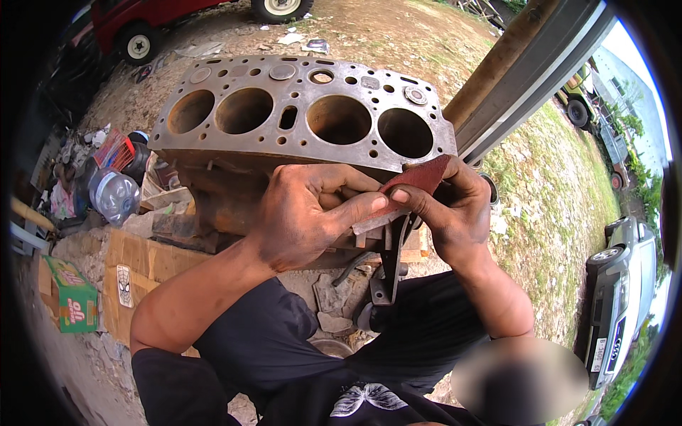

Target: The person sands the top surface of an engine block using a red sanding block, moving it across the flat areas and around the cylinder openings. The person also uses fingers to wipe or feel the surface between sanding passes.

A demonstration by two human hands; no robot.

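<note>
A folded piece of reddish-brown sandpaper (419,179) is pinched between both hands, its pale backing showing at the lower left edge. My left hand (312,209) grips its left part with thumb and curled fingers. On the other side, my right hand (455,209) holds the upper right part, thumb pressed on top. Just beyond the hands stands a rusty engine block (291,145), its grey top face holding several large round cylinder bores and many small holes. A dark metal bracket (389,266) hangs below the sandpaper; my hands hide where it attaches.
A clear plastic bottle (115,195) lies among clutter at left, near a flattened cardboard piece (131,273) and a green box (73,298). A metal post (529,78) rises behind the block at right. Parked vehicles include a silver car (621,291) and a red one (160,21).
</note>
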